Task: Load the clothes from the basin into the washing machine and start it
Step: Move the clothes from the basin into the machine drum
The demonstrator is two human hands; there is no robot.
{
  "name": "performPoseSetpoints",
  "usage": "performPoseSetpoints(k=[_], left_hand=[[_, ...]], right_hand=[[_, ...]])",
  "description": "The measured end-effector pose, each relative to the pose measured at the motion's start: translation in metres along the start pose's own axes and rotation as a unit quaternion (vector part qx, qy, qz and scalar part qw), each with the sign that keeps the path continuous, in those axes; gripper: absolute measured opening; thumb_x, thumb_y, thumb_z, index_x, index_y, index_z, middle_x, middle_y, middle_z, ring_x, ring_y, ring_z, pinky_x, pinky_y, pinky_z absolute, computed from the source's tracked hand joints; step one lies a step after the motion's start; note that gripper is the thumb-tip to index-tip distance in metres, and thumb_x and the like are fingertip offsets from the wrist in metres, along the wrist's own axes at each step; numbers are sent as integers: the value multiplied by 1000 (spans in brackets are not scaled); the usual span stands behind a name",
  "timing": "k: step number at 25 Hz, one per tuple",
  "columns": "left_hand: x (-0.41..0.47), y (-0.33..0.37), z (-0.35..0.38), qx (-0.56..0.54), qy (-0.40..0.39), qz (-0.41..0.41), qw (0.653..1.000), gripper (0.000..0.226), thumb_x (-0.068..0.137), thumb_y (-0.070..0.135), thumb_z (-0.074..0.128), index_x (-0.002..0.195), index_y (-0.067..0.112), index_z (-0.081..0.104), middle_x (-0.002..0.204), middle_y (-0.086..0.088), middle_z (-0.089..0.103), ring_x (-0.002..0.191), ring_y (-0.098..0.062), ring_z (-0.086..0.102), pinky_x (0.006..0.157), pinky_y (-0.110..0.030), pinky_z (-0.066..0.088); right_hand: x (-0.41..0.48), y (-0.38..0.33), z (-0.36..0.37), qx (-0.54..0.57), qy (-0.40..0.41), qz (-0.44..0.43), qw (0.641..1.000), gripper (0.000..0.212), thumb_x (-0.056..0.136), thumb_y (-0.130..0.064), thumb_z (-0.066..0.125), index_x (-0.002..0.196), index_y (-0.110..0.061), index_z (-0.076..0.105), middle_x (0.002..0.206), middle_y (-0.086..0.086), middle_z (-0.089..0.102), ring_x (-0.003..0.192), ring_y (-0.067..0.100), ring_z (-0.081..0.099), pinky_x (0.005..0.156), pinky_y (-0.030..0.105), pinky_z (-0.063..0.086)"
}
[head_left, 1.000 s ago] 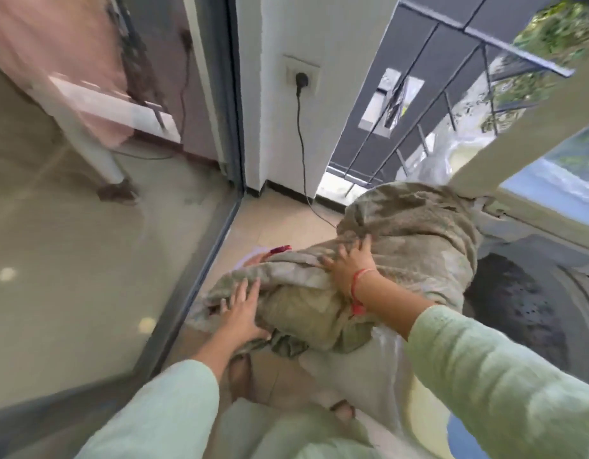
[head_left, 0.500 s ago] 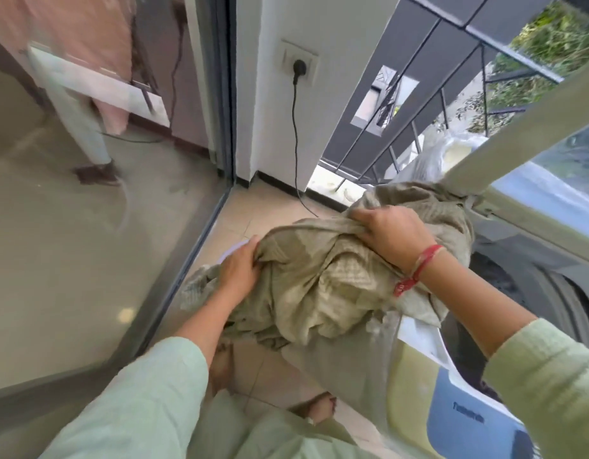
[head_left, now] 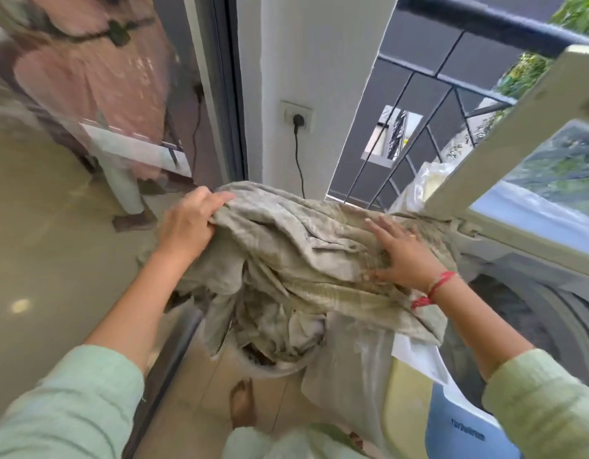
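Draping clothes (head_left: 286,253) cover the washing machine's (head_left: 525,263) near rim, lid (head_left: 492,140) raised.

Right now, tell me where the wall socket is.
In the head view, the wall socket sits upper centre on the white wall, between the glass door at left and the balcony railing at right, above the bundle of clothes.

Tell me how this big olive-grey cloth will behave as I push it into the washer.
Probably floppy: the cloth sags in deep folds between the left hand gripping its edge and the right hand pressing flat on it. Likely bulky, so low-hanging parts may catch on the washing machine rim.
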State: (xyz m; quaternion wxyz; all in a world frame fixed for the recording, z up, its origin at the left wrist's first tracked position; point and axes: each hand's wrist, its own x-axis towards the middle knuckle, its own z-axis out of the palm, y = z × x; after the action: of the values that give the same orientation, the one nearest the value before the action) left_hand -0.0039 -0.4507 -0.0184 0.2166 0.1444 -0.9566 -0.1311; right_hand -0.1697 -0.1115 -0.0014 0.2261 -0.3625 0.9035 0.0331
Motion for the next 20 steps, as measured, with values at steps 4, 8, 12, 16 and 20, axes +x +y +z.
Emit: performPoseSetpoints(k=[4, 8, 12, 16, 20], left_hand=[[-9, -18, -4, 10, -99, -49, 994, 46, 75, -7, 59, 108, 24, 68, 85, -7, 51, 80, -36, 59, 55, -39, 47], [13, 30, -4, 17, -192, 105, 976, 61, 60, 57, 78, 108, 24, 59, 89, -2, 53, 78, -25, 61, 59, -34, 44], [14, 81, 59, 70, -287, 56, 954, 28, 79, 37, 62, 104, 24, 62, 96, -3, 47, 90, -27, 60, 69, -35, 47], [0, 87, 88, -44, -270, -20, 962, 18, 76, 10, 56, 89, 20, 65, 88, -2, 49, 89, -31, 59, 71, -43, 50], [27, 135, 51, -154, -33, -2, 988, 15, 79, 2, 57, 88, 11, 64, 91, -7, 55, 83, -31, 57, 62, -39, 48]], right_hand=[[-2, 9, -15, 34, 135, 22, 990, 21, 81, -10, 54, 94, -23, 63, 104, 11, 67, 102, 32, 61, 84, 35, 47], [-43, 32, -82, 260, 516, 86, 812, 43, 71, -2, 46, 108, -8, 68, 90, 4, 67, 89, 20, 62, 75, 28, 40], [-60, 41, -53, 156, 397, 94, 899, 52, 69, -11, 43, 114, -15, 67, 103, 11, 71, 97, 30, 64, 81, 31, 45], [-102, 82, -43, 265, 483, 148, 821, 52, 63, -5, 40, 104, -21, 69, 91, -13, 72, 86, 4, 63, 82, 16, 44], [-138, 103, -53, 363, 551, 143, 737, 53, 64, -7, 40, 91, -45, 64, 80, -34, 65, 81, -3, 58, 80, 21, 47]])
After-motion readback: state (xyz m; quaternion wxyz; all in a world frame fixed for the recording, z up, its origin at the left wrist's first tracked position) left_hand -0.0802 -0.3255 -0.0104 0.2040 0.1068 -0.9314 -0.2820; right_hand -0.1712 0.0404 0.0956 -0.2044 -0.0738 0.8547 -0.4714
